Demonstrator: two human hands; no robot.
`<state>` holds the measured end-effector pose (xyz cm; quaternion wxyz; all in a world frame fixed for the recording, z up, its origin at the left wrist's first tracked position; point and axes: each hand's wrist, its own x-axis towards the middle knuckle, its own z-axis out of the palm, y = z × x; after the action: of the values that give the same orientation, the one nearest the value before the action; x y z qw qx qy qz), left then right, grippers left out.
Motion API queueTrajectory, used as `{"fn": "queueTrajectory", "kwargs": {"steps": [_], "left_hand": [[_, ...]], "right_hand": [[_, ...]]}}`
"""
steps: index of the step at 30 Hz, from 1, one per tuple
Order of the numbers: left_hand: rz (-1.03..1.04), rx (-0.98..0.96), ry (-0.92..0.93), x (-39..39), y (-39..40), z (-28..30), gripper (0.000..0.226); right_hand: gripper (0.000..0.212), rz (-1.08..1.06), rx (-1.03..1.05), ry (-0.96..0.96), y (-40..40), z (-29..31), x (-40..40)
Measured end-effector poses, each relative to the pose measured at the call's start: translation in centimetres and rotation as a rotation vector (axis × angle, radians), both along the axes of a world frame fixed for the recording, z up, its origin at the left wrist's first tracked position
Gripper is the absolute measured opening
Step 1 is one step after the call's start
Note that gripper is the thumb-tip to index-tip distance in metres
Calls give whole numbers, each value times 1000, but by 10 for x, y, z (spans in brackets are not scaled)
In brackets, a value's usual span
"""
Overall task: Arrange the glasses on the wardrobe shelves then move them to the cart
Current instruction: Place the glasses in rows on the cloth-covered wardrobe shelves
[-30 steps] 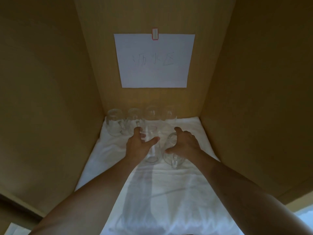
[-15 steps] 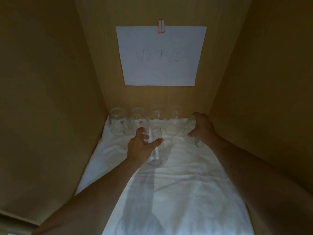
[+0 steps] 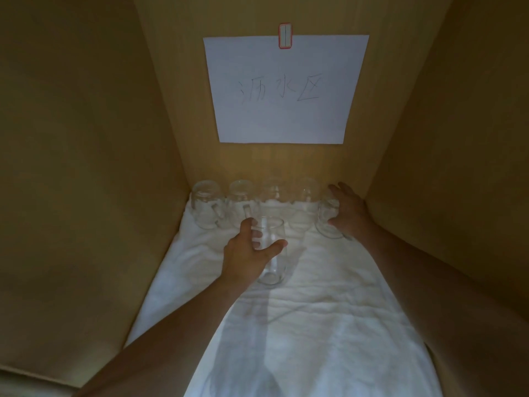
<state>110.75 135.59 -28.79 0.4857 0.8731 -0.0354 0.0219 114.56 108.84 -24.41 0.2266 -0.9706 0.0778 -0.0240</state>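
Several clear glass mugs stand in a row along the back of the wardrobe shelf, on a white cloth (image 3: 315, 325). The leftmost mug (image 3: 204, 206) and its neighbour (image 3: 242, 200) show handles. My left hand (image 3: 247, 253) grips a clear stemless glass (image 3: 272, 250) standing in front of the row, fingers and thumb curled round it. My right hand (image 3: 347, 210) holds a mug (image 3: 327, 216) at the right end of the row, close to the right wall.
A white paper sheet (image 3: 283, 90) with handwritten characters hangs on the back panel under a red-edged tag (image 3: 285, 35). Wooden side walls (image 3: 86, 167) close the shelf in on both sides.
My right hand carried its mug from the shelf's middle to the right end of the back row. The left hand stayed on the front glass. The camera moved closer.
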Motion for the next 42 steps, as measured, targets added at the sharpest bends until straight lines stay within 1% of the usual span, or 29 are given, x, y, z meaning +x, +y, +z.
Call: {"fn": "queueTrajectory", "kwargs": {"steps": [2, 5, 6, 8, 9, 11, 12, 14, 16, 17, 18, 20, 21, 22, 23, 24, 25, 27, 29, 30, 31, 33, 35, 37, 39, 42], "left_hand": [[-1, -2, 0, -2, -1, 0, 80], [3, -13, -1, -4, -3, 1, 80], [2, -14, -3, -5, -4, 1, 81], [-3, -11, -8, -6, -4, 2, 82], [-5, -13, -8, -7, -4, 2, 82], [-9, -28, 0, -8, -3, 3, 82], [-13, -39, 6, -10, -2, 3, 81], [-29, -69, 24, -13, -1, 5, 83], [-50, -105, 45, -15, 0, 9, 86], [-54, -115, 54, -15, 0, 11, 86], [-54, -120, 63, -14, 1, 13, 85], [-40, -134, 77, -14, 0, 17, 80], [-33, -147, 78, -15, -2, 19, 80], [-32, -170, 73, -17, -4, 21, 82], [-32, -209, 63, -19, -7, 24, 85], [-27, -271, 55, -22, -10, 27, 86], [-17, -350, 52, -25, -13, 31, 85], [-4, -501, 63, -30, -17, 40, 81], [-25, -581, 80, -34, -16, 46, 73], [-42, -597, 86, -35, -15, 48, 69], [-56, -599, 88, -36, -11, 47, 66], [-55, -537, 88, -36, -1, 43, 66], [-7, -417, 85, -35, 12, 38, 75], [36, -276, 77, -33, 28, 33, 86], [54, -140, 93, -33, 46, 27, 93], [78, 12, 106, -37, 73, 17, 87]], "right_hand": [[94, -3, -57, -1, -1, -4, 1], [90, -15, -280, 42, 2, -7, -5], [89, -36, -320, 56, 5, -9, -9], [88, -102, -261, 51, 16, -12, -20], [87, -135, -218, 9, 24, -15, -27], [80, -185, -168, -147, 40, -22, -43], [73, -202, -120, -241, 48, -25, -52], [54, -245, 44, -397, 65, -33, -67], [36, -284, 207, -475, 77, -40, -81], [30, -304, 281, -453, 81, -40, -87], [24, -321, 348, -387, 85, -38, -92], [19, -309, 391, -183, 90, -34, -99], [21, -288, 412, -87, 93, -32, -101], [25, -281, 480, -16, 96, -30, -104], [27, -291, 613, 41, 101, -28, -108], [32, -311, 789, 90, 105, -25, -112], [41, -334, 975, 145, 108, -23, -117], [57, -297, 1317, 270, 109, -24, -124], [63, -236, 1615, 313, 107, -27, -128], [63, -234, 1719, 295, 107, -25, -129], [62, -244, 1778, 255, 107, -24, -129], [54, -251, 1797, 155, 109, -20, -127], [48, -243, 1709, 99, 108, -17, -125], [53, -251, 1568, 94, 106, -15, -122], [55, -273, 1406, 90, 110, -12, -118], [54, -266, 1157, 9, 127, -4, -106]]}}
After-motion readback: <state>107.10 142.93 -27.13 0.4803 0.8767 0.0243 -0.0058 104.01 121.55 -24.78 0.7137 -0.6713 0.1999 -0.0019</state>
